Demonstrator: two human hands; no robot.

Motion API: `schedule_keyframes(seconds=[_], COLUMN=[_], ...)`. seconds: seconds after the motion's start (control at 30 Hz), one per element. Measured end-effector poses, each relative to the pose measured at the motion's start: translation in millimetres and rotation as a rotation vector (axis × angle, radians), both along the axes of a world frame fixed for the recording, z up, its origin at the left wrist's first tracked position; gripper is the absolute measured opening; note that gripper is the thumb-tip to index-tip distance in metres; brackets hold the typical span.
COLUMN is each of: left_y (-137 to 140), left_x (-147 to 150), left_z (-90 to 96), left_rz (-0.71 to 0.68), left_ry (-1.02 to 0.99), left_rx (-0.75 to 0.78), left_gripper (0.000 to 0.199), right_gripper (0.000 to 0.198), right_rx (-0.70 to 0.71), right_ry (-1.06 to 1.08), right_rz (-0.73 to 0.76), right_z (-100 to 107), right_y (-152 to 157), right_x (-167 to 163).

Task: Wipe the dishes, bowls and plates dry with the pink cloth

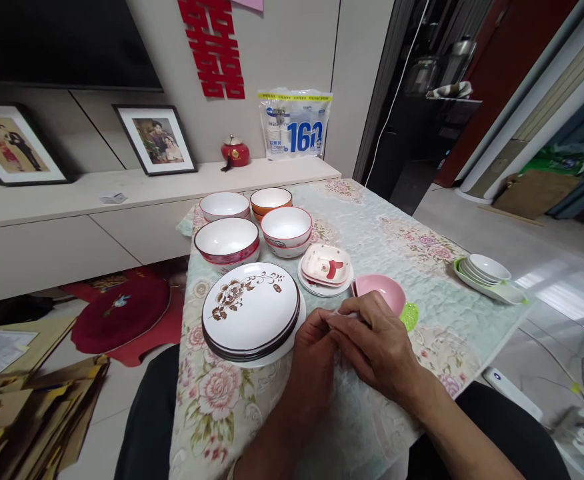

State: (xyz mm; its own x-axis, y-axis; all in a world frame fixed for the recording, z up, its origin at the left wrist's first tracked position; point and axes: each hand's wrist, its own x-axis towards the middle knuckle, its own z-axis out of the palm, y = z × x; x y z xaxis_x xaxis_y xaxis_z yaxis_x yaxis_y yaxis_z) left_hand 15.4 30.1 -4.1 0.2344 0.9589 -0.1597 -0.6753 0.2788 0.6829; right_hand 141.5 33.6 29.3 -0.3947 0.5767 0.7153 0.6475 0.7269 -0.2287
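My left hand [317, 350] and my right hand [385, 343] meet above the near part of the table, fingers pinched together. Between the fingertips a small pale edge shows; what it belongs to is hidden. Left of my hands is a stack of white plates [252, 307] with dark rims and a brown flower print. Just beyond my right hand sits a pink bowl [386, 288], partly covered by it, with a green leaf-shaped piece [410, 316] beside it. Small square dishes with a red print [326, 264] lie on white saucers [317, 288] behind my hands.
Several stacked bowls [227, 239] stand toward the back of the table. Small white bowls [489, 268] rest on a green-edged dish [507, 292] at the right edge. A flowered cloth [367, 227] covers the table. A red stool [122, 313] and flattened cardboard [32, 413] are at the left.
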Motion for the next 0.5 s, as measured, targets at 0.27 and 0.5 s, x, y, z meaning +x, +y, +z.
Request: schedule_keyframes(seconds=[0.27,0.5], left_y=[0,1], left_x=[3,0], left_z=[-1.8,0.0], left_rz=[-0.004,-0.025], left_ry=[-0.043,-0.083], left_rx=[0.027,-0.046], left_gripper=[0.020,0.021], right_gripper=[0.017,0.018], right_rx=[-0.042,-0.026], right_ry=[0.181,0.051], right_rz=[-0.204,-0.015], right_z=[-7,-4], right_y=[16,2], right_x=[21,2])
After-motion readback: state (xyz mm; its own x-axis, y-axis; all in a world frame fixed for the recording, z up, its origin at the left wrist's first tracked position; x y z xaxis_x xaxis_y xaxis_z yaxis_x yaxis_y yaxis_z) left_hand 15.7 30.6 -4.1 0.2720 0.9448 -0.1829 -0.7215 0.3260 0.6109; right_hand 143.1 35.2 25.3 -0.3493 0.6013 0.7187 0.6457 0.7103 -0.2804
